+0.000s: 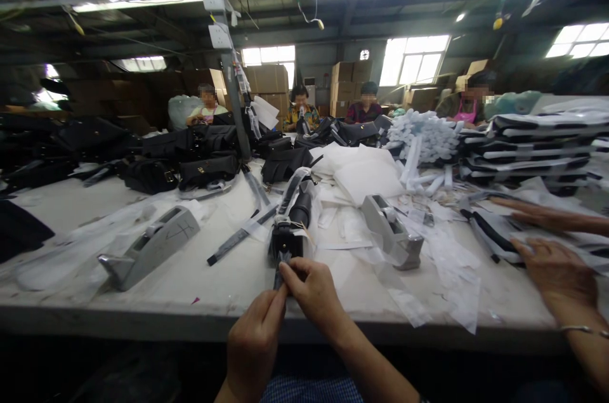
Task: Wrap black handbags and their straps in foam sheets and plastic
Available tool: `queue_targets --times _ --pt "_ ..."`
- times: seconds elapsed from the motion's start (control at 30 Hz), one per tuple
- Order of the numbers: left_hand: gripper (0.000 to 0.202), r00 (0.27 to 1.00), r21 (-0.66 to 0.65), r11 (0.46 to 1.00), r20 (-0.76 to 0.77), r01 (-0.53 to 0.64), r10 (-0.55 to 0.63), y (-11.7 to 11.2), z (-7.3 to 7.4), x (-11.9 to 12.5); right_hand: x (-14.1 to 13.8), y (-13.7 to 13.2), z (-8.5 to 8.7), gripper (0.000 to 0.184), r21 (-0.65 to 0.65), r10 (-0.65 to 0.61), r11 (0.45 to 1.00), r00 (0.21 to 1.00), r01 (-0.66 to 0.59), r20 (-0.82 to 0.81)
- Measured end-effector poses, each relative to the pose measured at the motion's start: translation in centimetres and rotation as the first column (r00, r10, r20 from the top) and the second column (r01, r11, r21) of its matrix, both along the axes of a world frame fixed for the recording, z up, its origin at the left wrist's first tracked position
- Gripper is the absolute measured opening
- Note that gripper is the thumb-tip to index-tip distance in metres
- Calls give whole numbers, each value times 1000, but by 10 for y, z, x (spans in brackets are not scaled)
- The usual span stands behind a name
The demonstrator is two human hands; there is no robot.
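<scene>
A black handbag (285,242) stands end-on at the middle of the table, its looped strap (295,187) covered in clear wrap. From its near end a wrapped dark strap end (281,266) comes toward me. My left hand (259,330) pinches this strap end from below. Close beside it, my right hand (309,289) is closed on the same piece, thumb and fingertips pressed together. The fingers hide part of the strap. Just left of the bag lies another wrapped black strap (242,237).
Grey tape dispensers stand left (155,244) and right (392,231). White sheets (366,174), white rolls (423,136) and several black bags (209,168) lie farther back. At right, a co-worker's hands (556,270) touch wrapped black pieces. Several people sit across the table (166,314) near a metal post (236,105).
</scene>
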State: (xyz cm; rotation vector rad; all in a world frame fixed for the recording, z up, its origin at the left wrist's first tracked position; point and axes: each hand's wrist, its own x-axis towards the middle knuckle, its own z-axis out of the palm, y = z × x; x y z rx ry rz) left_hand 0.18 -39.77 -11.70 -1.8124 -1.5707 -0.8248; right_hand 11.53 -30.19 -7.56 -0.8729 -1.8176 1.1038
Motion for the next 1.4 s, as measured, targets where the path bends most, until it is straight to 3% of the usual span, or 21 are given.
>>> queue_targets --times 0.13,0.27,0.33,0.37,0.43,0.5,0.6,0.7,0.8,0.87,0.93,1.03,1.1,1.2,1.3,1.4 --pt "33 995 17 998 78 54 -56 -7 -9 8 2 5 -6 40 -127 45 990 993 -59 -111" --pt "32 921 -19 969 316 247 -229 -26 -5 10 3 8 -8 40 -285 87 948 978 -140 -189" --pt "24 853 -11 982 496 190 -160 -33 3 5 3 9 -9 38 -336 95 928 973 -164 -211" --pt "20 801 -26 993 594 114 -76 -34 8 1 3 9 -9 38 -348 96 922 972 -168 -216" --pt "22 620 -130 991 780 25 87 -29 17 -4 3 10 -8 37 -350 94 922 971 -168 -218" --pt "36 408 -235 960 900 151 156 -19 25 -5 3 10 -7 37 -328 94 931 973 -160 -209" --pt "48 114 -223 889 974 399 193 -3 30 4 2 8 -4 38 -279 92 949 976 -145 -196" --pt "53 -74 -165 899 974 406 213 4 28 18 0 2 -3 38 -220 98 966 982 -133 -163" --pt "55 -100 -143 922 977 361 190 5 19 24 11 3 -1 35 -35 101 994 993 -103 -54" --pt "58 -85 -149 930 979 335 187 6 12 23 35 13 2 30 134 5 991 1000 -6 5" --pt "59 -53 -167 936 980 308 193 7 6 20 74 33 7 24 275 -204 941 979 195 4" --pt "58 -11 -178 939 982 294 189 8 -1 18 145 79 10 30 341 -538 794 843 503 12" --pt "59 -29 -173 942 982 289 189 9 -2 19 185 110 9 30 209 -649 756 752 620 118" --pt "61 -80 -161 946 978 280 190 11 0 22 219 143 1 33 -52 -611 768 754 638 240" --pt "63 -103 -156 947 976 281 191 11 2 22 223 155 -3 51 -185 -532 801 819 569 215" --pt "62 -74 -167 942 978 292 196 9 3 19 220 151 6 62 -246 -500 822 858 514 119"
